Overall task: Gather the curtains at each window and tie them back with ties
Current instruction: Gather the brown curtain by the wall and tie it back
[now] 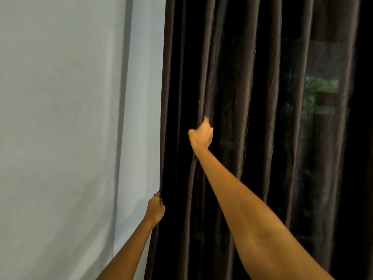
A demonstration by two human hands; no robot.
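Curtain (232,77) dark, pleated, beside pale wall (60,98); left hand (155,210), right hand (200,136) clenched on folds.

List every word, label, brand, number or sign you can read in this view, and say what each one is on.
None: no text can be read anywhere in this view.
The dark curtain shows only plain folds, with no tag or label.
The white wall is bare.
The window glass behind the curtain shows only blurred greenery, with no sign.
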